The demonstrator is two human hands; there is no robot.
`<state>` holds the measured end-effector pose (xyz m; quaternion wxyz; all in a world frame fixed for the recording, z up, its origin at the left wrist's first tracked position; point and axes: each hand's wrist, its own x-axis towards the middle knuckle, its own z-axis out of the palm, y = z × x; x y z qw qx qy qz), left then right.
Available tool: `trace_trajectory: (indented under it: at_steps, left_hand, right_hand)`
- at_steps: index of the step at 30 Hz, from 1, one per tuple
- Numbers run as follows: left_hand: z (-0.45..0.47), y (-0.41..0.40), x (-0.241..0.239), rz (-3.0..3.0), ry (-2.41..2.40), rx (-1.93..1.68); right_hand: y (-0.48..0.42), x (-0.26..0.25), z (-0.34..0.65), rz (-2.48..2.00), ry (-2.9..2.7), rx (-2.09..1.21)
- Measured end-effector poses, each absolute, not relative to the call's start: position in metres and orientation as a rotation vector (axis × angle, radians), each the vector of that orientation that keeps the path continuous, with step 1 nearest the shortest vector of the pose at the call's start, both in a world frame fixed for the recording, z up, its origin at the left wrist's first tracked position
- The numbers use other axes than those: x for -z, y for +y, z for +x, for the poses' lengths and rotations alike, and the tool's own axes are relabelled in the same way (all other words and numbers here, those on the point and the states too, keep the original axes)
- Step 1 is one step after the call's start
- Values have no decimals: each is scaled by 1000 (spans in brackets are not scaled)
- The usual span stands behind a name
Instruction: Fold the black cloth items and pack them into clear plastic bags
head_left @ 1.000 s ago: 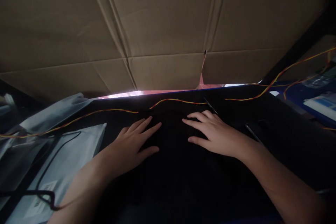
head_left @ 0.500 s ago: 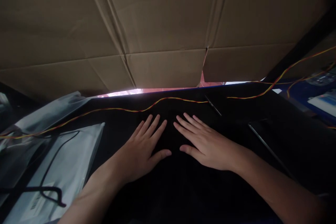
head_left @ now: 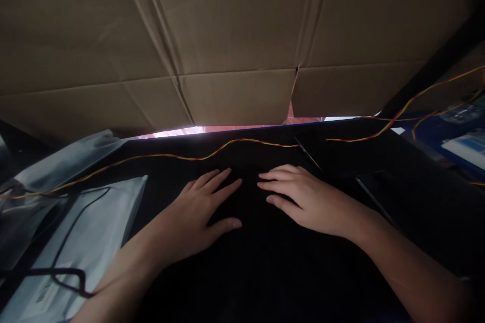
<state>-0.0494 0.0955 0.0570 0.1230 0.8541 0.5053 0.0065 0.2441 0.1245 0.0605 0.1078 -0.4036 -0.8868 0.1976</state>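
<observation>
My left hand (head_left: pixel 200 212) lies flat on a black surface that looks like dark cloth (head_left: pixel 265 262), fingers stretched out and slightly spread, holding nothing. My right hand (head_left: pixel 299 197) rests palm down beside it, a short gap apart, fingers extended toward the left and a little curved, also holding nothing. A thin yellow-and-red twisted wire (head_left: pixel 235 142) runs across the dark surface just beyond the fingertips of both hands.
A large brown cardboard sheet (head_left: pixel 235 35) stands close behind the work surface. Grey plastic bags (head_left: pixel 94 227) with a black cord (head_left: pixel 64 272) lie at the left. A thin dark tool (head_left: pixel 308 155) and a black flat object (head_left: pixel 375 186) lie at the right; blue items sit far right.
Both hands slid slightly on the dark surface: the fingers, close together half a second ago, have drawn apart a little, and the right hand's fingers have curved and turned leftward.
</observation>
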Motion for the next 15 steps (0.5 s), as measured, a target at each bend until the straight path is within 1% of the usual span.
trace_trajectory:
  at_steps: [4,8,11,15]
  left_hand:
    - [-47,103,-61,2603,1536,-183]
    - [-48,103,-49,2598,1620,-121]
    - [-50,101,-41,2603,1605,-57]
    - [-48,104,-41,2677,1621,-124]
  right_hand:
    - [130,-57,244,-1239,-2542,-405]
    - [133,-44,245,-1312,-2711,-485]
    - [134,-41,245,-1333,-2724,-507]
    - [135,-43,245,-1338,-2660,-462]
